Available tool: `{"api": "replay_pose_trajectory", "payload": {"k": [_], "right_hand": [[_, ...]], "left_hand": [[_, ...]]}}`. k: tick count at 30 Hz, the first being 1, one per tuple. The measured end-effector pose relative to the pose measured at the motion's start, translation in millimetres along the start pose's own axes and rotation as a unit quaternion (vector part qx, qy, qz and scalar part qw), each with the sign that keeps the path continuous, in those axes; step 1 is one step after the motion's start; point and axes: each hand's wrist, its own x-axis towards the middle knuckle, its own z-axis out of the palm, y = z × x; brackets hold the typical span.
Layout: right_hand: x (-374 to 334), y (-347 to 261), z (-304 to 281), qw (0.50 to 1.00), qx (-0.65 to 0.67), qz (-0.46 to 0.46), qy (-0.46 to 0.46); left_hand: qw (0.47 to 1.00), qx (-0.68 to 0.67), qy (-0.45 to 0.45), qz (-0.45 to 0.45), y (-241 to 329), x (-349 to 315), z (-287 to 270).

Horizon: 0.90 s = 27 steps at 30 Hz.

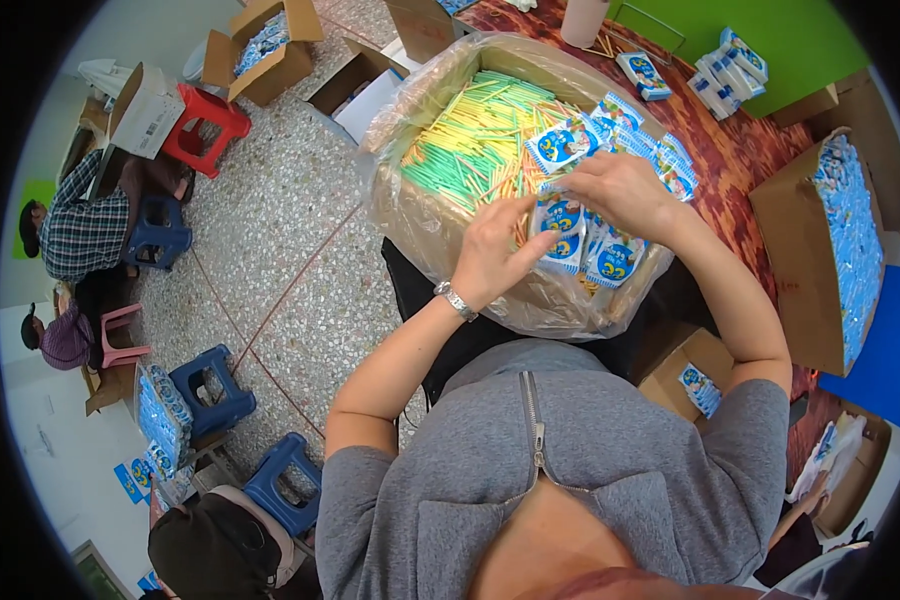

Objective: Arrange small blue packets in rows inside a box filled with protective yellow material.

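A large box lined with clear plastic [420,225] stands in front of me. Thin candy-like sticks [495,105] in yellow, green and orange fill its far left part. Blue and white packets [615,258] are heaped on its right side. My left hand [495,250] reaches over the sticks beside the packets, its thumb held apart from the fingers, with nothing visible between them. My right hand [625,190] is bent over the heap, fingertips pinched at the top edge of a small packet [558,215]; the fingers partly hide it.
On the red patterned table [705,160] lie wrapped packs [730,75] and a pink cup [584,22]. A carton full of packets [845,250] stands at right. Plastic stools [210,390] and seated people [85,225] are on the left.
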Motion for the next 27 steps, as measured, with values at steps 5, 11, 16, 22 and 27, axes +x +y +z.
{"api": "replay_pose_trajectory", "payload": {"k": [5, 11, 16, 22, 27], "right_hand": [[28.6, -21.0, -24.7, 0.965, 0.257, 0.031, 0.039], [69.2, -24.7, -11.3, 0.921, 0.388, -0.009, 0.005], [113.7, -9.4, 11.2, 0.793, 0.602, 0.027, -0.087], [137.4, -35.7, 4.1, 0.936, 0.339, -0.038, -0.088], [132.7, -48.1, -11.7, 0.946, 0.309, -0.094, 0.007]], "left_hand": [[0.945, -0.211, -0.096, -0.231, -4.4, -1.8, -9.0], [0.944, -0.217, 0.0, -0.249, -19.4, -14.9, -35.4], [0.95, -0.214, 0.048, -0.224, -27.9, -29.5, -50.2], [0.959, -0.183, 0.026, -0.216, -34.6, -27.5, -66.8], [0.912, -0.322, 0.064, -0.247, -36.6, -20.4, -59.1]]}}
